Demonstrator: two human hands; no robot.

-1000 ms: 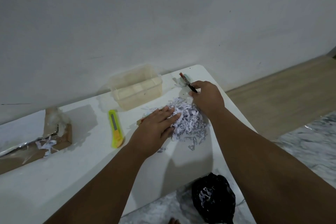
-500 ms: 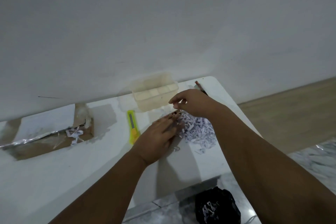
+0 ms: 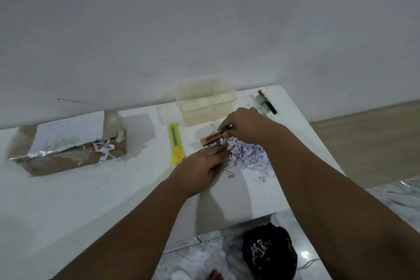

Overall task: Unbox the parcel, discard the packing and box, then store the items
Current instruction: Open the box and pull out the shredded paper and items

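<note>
Head view: a person stands at a white desk [image 3: 68, 200], both hands in a heap of shredded paper [image 3: 247, 154] near the desk's right edge.
Just changed: a second ago the right hand [image 3: 246, 126] was over at the far right corner by the pen [image 3: 268, 102]; it is now back over the heap, fingers pinched on a thin red item [image 3: 216, 136].
Meaning: one item looks set down at the corner and a second is being freed; the shreds are not yet binned.
Left hand [image 3: 202, 166]: flat and open, fingers pressing the near side of the heap.
Red item's axis: long and slim, slanting from the right hand down-left towards the yellow cutter [image 3: 175, 143].
Elsewhere: clear box [image 3: 204, 102] at the far edge; torn parcel [image 3: 68, 145] at the left; black bag [image 3: 269, 254] on the floor.
</note>
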